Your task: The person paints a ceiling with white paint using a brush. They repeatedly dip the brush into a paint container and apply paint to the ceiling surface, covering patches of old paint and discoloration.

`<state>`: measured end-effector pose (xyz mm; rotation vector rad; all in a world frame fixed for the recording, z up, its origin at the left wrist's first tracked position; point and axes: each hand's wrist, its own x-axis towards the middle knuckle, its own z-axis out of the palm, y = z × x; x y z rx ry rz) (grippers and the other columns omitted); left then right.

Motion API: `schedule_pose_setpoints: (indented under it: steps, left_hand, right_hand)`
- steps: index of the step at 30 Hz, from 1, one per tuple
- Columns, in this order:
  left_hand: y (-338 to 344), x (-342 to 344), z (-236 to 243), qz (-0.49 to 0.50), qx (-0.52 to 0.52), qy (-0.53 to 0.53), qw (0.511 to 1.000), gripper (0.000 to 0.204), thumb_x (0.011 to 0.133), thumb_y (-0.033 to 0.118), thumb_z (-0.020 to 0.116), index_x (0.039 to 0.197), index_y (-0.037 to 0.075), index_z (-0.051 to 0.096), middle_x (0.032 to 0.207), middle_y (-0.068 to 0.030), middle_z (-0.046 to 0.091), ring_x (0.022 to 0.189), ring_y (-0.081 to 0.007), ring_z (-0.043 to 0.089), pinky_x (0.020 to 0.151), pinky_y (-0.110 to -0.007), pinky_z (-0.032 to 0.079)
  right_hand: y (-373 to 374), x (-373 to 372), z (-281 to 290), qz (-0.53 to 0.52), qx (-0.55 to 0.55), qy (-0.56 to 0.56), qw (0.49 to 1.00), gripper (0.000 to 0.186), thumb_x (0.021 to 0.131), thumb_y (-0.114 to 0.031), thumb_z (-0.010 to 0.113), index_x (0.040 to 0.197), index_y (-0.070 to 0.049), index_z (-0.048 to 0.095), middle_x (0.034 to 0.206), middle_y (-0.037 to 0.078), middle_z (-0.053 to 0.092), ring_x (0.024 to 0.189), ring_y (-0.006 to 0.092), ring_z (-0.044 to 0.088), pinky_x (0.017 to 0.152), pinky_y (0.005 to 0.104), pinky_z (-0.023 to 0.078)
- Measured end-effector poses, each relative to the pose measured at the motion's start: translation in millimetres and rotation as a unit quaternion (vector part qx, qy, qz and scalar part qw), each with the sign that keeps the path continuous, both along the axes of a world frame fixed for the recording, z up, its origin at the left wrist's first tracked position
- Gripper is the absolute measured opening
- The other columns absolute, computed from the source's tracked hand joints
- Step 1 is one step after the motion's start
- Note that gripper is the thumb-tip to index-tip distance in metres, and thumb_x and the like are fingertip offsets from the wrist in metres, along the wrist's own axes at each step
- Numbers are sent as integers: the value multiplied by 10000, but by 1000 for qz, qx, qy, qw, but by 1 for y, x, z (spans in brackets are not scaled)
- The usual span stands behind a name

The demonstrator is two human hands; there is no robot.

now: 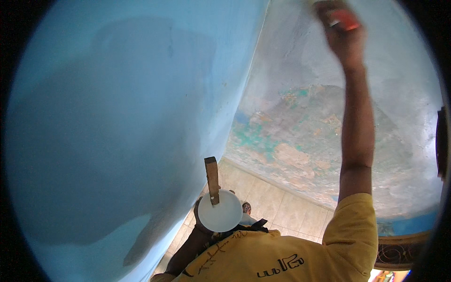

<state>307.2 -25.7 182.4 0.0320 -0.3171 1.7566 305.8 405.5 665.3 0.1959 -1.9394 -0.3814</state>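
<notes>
Low in the view, my left hand (202,217) grips a round white container (221,218) near the blue wall, with a wooden stick (212,174) standing out of it. The container's white contents or inside show around the stick. High at the upper right, my right hand (346,44) is raised against the mottled grey wall (291,122), closed on a tool with a red handle (346,19). The tool's working end is blurred and partly lost at the top edge.
A plain blue wall (112,117) fills the left side and meets the patchy wall in a corner. Tiled floor (263,192) and my foot (246,207) show below. Dark ornate furniture (397,251) is at the lower right, and a dark object (440,143) at the right rim.
</notes>
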Motion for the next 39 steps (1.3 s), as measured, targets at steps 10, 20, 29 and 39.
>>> schedule_pose_setpoints:
  steps: [10, 20, 29, 39]
  left_hand:
    - [0, -6, -17, -28, -36, 2, 999, 673, 919, 453, 726, 1507, 256, 463, 1557, -203, 345, 1478, -455, 290, 1081, -745, 412]
    - [-22, -20, -77, 1, -225, 222, 949, 664, 940, 528, 657, 1488, 192, 487, 1533, -230, 374, 1397, -462, 395, 1004, -750, 447]
    - [2, -8, 17, -18, -157, 62, 986, 740, 916, 549, 674, 1476, 108, 476, 1432, -217, 459, 1354, -453, 440, 959, -651, 524]
    - [-7, -9, 53, -59, -120, 140, 981, 726, 873, 564, 706, 1417, 125, 509, 1433, -173, 468, 1335, -390, 441, 945, -588, 541]
  right_hand:
    - [-36, 5, -228, -117, 85, -312, 939, 247, 849, -210, 707, 1079, -122, 720, 1189, 127, 669, 1126, 327, 641, 1057, 514, 483]
    - [-30, 11, 39, 7, -6, 51, 999, 108, 871, -86, 742, 972, -104, 708, 920, 52, 687, 803, 254, 693, 709, 359, 564]
    - [-75, -18, -125, -129, 46, -197, 971, 274, 704, -128, 767, 971, -147, 705, 1064, 81, 653, 1014, 299, 645, 855, 434, 553]
    - [24, 254, -9, -25, -106, 354, 929, 123, 826, 25, 718, 929, -41, 729, 999, 64, 746, 929, 181, 703, 874, 307, 540]
